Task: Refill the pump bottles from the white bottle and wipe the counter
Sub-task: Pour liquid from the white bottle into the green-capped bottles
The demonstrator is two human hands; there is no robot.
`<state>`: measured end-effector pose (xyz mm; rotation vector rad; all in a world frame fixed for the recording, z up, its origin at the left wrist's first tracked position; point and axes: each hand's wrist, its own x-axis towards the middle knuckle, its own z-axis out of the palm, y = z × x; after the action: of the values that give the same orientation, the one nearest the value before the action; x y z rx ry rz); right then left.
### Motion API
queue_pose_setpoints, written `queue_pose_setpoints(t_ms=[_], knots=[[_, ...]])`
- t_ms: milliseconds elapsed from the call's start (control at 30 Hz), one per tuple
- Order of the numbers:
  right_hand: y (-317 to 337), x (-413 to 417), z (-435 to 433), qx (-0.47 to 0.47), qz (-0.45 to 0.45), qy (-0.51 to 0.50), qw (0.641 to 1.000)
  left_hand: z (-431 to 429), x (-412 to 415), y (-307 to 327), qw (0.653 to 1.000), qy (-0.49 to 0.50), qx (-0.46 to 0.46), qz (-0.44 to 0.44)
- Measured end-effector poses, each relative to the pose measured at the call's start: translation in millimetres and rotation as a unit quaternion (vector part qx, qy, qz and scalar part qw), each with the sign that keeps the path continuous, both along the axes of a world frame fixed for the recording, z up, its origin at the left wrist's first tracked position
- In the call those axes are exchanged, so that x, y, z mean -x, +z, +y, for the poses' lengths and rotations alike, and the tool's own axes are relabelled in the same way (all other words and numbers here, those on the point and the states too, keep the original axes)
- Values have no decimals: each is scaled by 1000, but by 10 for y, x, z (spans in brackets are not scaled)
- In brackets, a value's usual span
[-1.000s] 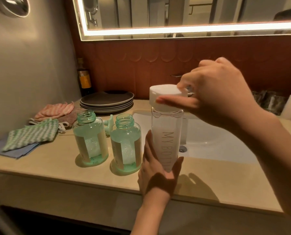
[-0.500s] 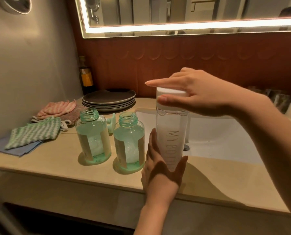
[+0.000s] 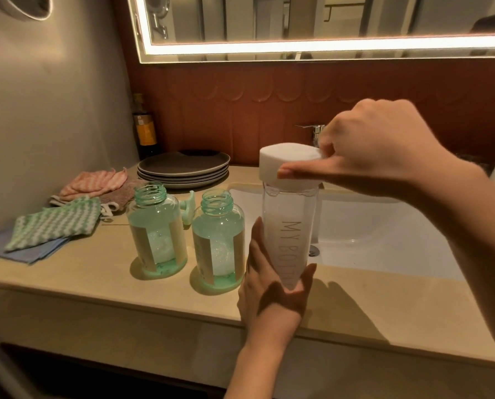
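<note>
The tall clear white bottle (image 3: 289, 226) marked "MY BOTTLE" stands upright at the counter's front, beside the sink. My left hand (image 3: 272, 286) grips its base. My right hand (image 3: 367, 148) pinches its white cap (image 3: 286, 165) from the right, thumb along the cap's front. Left of it stand two green pump bottles, the left one (image 3: 156, 231) and the right one (image 3: 218, 243), both with open necks, no pumps on, and a low green layer of liquid at the bottom. A green pump head (image 3: 189, 208) lies behind them.
The beige counter (image 3: 96, 286) holds a green striped cloth (image 3: 56, 223) on a blue cloth, pink cloths (image 3: 93, 181), and a stack of dark plates (image 3: 184, 168). A white sink (image 3: 384, 234) with a tap (image 3: 315, 133) lies right. A dark bottle (image 3: 144, 131) stands in the corner.
My right hand has shifted from lying flat over the cap to pinching its right side, with fingers curled. The white bottle and my left hand stay in place.
</note>
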<state>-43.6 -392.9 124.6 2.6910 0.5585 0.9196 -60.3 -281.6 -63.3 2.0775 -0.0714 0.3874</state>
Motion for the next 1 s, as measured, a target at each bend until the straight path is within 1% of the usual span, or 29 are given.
queue_pose_setpoints(t_ms=[67, 133, 200, 267, 300, 367, 400, 533, 667, 767, 800, 900, 1000], knots=[[9, 35, -29, -18, 12, 12, 1000, -8, -42, -18, 999, 3, -10, 34], [37, 19, -58, -48, 44, 35, 997, -11, -49, -29, 1000, 2, -10, 29], [73, -38, -77, -88, 135, 72, 984, -8, -27, -27, 1000, -5, -7, 26], [92, -89, -53, -108, 245, 121, 956, -2, -15, -31, 1000, -5, -14, 20], [94, -115, -33, -111, 284, 138, 942, 3, -24, -48, 1000, -3, -18, 15], [90, -161, 8, -105, 331, 156, 925, 12, -29, -60, 1000, -7, -13, 8], [86, -182, 27, -98, 339, 160, 922, 16, -28, -68, 1000, -11, -9, 2], [66, -223, 99, -76, 302, 165, 936, 10, -5, -60, 999, -4, -6, -37], [58, -182, 176, -47, 240, 132, 961, 9, -39, -145, 999, 11, 24, -47], [22, -148, 221, -36, 180, 120, 976, -38, -71, -201, 1000, 25, 0, -9], [13, -133, 239, -34, 163, 113, 979, -56, -58, -194, 999, 35, -6, -12], [5, -97, 288, -3, 110, 73, 991, -80, -24, -146, 992, 64, 5, -108], [-3, -103, 320, 14, 77, 49, 996, -101, -30, -149, 989, 79, 16, -121]])
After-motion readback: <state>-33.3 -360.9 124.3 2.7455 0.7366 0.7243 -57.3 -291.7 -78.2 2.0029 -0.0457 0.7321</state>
